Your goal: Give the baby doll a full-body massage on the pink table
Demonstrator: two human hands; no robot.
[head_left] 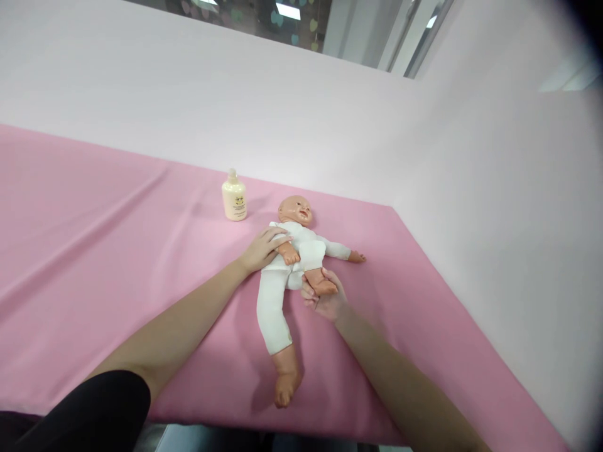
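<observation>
A baby doll [274, 307] with a white cloth body lies on its back, its head away from me. My left hand [264, 249] is closed around the doll's side and upper arm, with fingers resting over the cloth. In my right hand [332, 302] is the doll's raised, bent leg, gripped near the bare foot [321, 282]. The doll's other leg lies stretched towards me, and one arm reaches out to the right. Part of each palm is hidden.
A cream-coloured bottle [234, 198] with a pump-like top stands left of the doll's head. Pink cloth [117, 238] with a few creases covers the table. White walls [211, 119] border its back and right side, with a window [264, 25] above.
</observation>
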